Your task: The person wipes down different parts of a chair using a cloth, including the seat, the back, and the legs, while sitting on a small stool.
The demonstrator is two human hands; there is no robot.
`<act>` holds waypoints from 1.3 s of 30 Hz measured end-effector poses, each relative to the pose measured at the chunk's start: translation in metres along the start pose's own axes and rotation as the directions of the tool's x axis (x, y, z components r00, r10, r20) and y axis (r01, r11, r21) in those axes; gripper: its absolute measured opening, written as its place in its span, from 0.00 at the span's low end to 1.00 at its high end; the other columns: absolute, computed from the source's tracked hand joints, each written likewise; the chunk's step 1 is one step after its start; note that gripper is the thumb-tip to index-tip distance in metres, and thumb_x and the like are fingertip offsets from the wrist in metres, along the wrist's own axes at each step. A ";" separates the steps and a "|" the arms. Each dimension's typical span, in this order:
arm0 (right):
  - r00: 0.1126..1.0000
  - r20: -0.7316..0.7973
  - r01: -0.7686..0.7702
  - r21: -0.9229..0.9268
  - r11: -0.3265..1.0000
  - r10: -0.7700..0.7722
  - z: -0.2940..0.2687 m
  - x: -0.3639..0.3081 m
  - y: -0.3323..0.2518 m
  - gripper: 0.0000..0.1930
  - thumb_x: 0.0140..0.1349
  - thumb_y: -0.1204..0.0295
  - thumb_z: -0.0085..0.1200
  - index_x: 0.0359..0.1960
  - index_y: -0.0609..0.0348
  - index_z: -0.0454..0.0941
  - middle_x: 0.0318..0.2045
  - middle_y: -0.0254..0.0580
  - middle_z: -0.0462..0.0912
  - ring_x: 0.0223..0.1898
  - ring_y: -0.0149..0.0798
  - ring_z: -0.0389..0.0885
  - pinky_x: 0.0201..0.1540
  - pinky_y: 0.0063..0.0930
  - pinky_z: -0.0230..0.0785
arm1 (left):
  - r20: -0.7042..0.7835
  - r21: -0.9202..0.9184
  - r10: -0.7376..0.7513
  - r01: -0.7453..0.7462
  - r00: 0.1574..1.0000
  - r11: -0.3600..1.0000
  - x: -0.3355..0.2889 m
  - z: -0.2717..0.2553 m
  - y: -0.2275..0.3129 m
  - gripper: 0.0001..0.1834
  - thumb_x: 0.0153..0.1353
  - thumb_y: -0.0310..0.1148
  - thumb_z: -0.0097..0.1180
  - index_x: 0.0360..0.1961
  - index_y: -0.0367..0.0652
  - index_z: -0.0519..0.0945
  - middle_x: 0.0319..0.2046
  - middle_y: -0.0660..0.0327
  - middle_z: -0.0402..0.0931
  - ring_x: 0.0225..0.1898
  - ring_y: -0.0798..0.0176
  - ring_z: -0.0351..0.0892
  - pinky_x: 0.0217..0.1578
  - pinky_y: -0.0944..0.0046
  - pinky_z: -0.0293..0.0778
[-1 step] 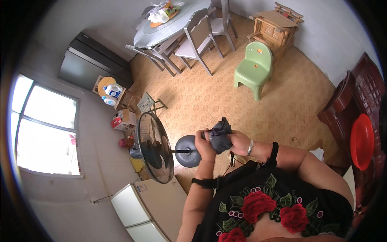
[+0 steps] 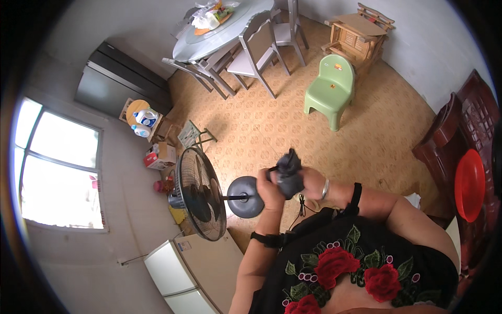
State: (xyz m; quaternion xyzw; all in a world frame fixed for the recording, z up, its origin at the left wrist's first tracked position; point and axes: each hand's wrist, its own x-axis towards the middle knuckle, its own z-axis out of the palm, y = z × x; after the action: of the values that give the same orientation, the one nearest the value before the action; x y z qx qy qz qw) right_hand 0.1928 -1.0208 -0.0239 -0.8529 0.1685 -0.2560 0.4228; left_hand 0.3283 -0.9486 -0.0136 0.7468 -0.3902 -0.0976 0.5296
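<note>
Single wide view from the head

The fisheye camera faces down and forward over the person's black top [image 2: 361, 256], nearest the lens. The left hand [image 2: 270, 191] and right hand [image 2: 314, 183] come mid-view, the round table [image 2: 246, 18] far, the window [image 2: 63, 165] left, the red basin [image 2: 469, 186] right.

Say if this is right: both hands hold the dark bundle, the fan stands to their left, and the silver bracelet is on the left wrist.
Wrong side: the head view shows the silver bracelet on the right wrist. The left hand and right hand do hold the dark bundle, with the fan to their left.
</note>
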 end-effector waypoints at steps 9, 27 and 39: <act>0.813 0.387 -0.423 0.906 -0.016 0.436 -0.078 0.109 0.056 0.16 0.63 0.64 0.53 0.49 0.56 0.72 0.43 0.41 0.79 0.43 0.39 0.79 0.48 0.39 0.73 | 0.335 -0.159 0.225 -0.181 0.915 0.971 0.142 0.077 0.021 0.11 0.61 0.35 0.57 0.32 0.37 0.76 0.25 0.48 0.76 0.27 0.48 0.76 0.31 0.56 0.72; 0.823 0.269 -0.245 0.963 -0.114 0.500 -0.200 0.324 0.220 0.14 0.66 0.65 0.48 0.48 0.60 0.74 0.45 0.40 0.81 0.47 0.36 0.80 0.53 0.32 0.72 | 0.679 -0.335 -0.114 0.445 0.725 0.830 0.381 0.115 -0.028 0.16 0.65 0.29 0.53 0.51 0.33 0.69 0.43 0.55 0.74 0.40 0.64 0.75 0.43 0.64 0.77; 0.787 0.607 -0.569 0.641 0.515 0.113 -0.214 0.457 0.266 0.24 0.62 0.59 0.57 0.52 0.66 0.72 0.45 0.40 0.79 0.47 0.32 0.75 0.53 0.27 0.67 | 0.762 -0.285 -0.147 0.530 0.631 0.799 0.466 0.174 -0.047 0.50 0.46 0.43 0.74 0.65 0.35 0.57 0.56 0.55 0.68 0.56 0.60 0.69 0.58 0.60 0.66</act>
State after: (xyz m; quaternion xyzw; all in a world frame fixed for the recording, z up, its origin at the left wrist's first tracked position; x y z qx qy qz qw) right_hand 0.4209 -1.5425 0.0052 -0.5512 0.0928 0.0151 0.8290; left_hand 0.5688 -1.3870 -0.0030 0.5542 -0.3712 -0.5716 0.4779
